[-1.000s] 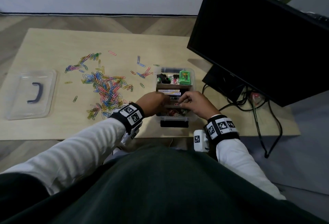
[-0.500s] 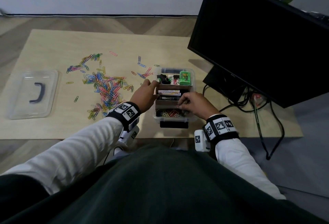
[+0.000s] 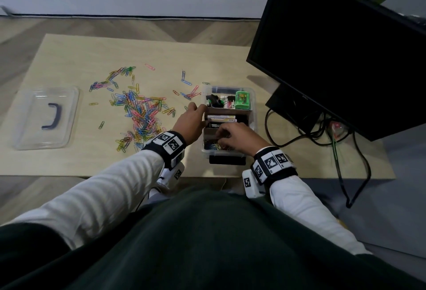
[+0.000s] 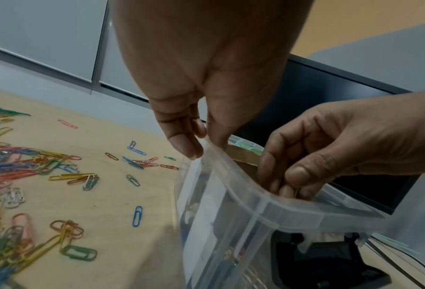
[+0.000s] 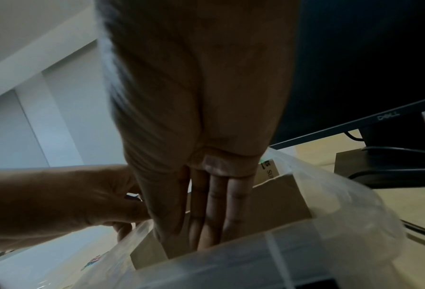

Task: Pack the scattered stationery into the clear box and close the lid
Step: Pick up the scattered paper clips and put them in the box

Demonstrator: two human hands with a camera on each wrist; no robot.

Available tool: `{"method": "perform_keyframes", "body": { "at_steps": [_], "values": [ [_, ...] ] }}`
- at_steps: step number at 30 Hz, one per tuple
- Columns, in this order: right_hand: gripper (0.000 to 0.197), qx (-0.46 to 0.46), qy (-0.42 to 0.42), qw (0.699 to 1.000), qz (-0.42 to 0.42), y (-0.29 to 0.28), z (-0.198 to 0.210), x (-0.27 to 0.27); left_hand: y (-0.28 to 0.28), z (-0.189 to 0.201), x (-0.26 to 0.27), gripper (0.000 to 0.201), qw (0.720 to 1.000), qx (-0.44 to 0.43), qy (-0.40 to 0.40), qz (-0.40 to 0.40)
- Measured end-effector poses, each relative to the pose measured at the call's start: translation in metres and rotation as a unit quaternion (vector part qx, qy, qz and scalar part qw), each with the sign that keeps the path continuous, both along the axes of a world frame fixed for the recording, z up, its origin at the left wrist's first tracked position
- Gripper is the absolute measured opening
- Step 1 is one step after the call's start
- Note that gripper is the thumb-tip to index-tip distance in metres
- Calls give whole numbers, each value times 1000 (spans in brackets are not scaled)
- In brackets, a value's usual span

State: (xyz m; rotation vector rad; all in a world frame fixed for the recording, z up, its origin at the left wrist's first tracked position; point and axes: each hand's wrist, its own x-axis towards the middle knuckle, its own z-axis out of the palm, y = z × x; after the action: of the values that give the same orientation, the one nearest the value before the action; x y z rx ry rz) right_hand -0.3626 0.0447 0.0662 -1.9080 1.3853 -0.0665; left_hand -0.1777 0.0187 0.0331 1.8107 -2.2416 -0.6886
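The head view takes in the whole counter (image 3: 69, 59): the clear box (image 3: 253, 114) stands open at centre frame, near the counter's front edge, with the lid (image 3: 46, 116) lying flat at far left and a heap of coloured clips (image 3: 140, 112) between them. A green sharpener (image 3: 242, 100) and black binder clips (image 3: 213, 100) sit in the box's upper compartment, flat packets in the middle one, and more clips in the lower one. A black monitor (image 3: 334, 47) fills the upper right, cables trailing beneath it.

The left wrist view adds what the head view cannot resolve — the left hand (image 4: 206, 78) pinches the box's rim (image 4: 231, 176) between fingers outside and thumb inside, at the box's left wall. It also shows the right hand (image 4: 342, 146) with fingers curled downward into the box; whether they hold anything cannot be told. A black latch (image 4: 330, 264) hangs at the box's near end.

The right wrist view looks down the right hand's fingers (image 5: 216, 205), which reach between brown card dividers (image 5: 280, 197) inside the box, with the left hand (image 5: 58, 199) at the left edge. Only here is writing legible — "DELL" on the monitor's bezel (image 5: 386, 116), at right of frame. A packet behind the divider shows the letters "SU"; the rest is cut off. In the head view the packet labels are too small to read.
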Motion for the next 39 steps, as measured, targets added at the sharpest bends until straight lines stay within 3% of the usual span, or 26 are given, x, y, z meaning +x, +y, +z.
{"method": "perform_keyframes", "body": {
  "at_steps": [7, 13, 20, 27, 30, 33, 35, 39],
  "values": [
    [15, 3, -11, 1000, 1, -9, 5, 11, -1, -1, 6, 34, 999, 13, 33, -9],
    [11, -23, -37, 999, -13, -28, 11, 29, 1, -6, 45, 43, 987, 61, 148, 26],
    [13, -36, -60, 997, 8, -57, 29, 74, -3, -35, 124, 49, 987, 116, 49, 103],
    [21, 19, -16, 994, 107, -83, 22, 141, 2, -49, 204, 57, 968, 132, -88, 194],
    [22, 38, 19, 991, 131, -92, 9, 166, 4, -49, 232, 73, 951, 173, -133, 220],
    [27, 50, 67, 987, 137, -98, -5, 186, 4, -52, 253, 85, 939, 212, -123, 243],
    [34, 58, 99, 984, 137, -101, -16, 195, 4, -57, 262, 104, 932, 242, -116, 244],
    [72, 68, 167, 975, 132, -102, -48, 212, 0, -70, 262, 138, 929, 291, -131, 185]
  ]
}}
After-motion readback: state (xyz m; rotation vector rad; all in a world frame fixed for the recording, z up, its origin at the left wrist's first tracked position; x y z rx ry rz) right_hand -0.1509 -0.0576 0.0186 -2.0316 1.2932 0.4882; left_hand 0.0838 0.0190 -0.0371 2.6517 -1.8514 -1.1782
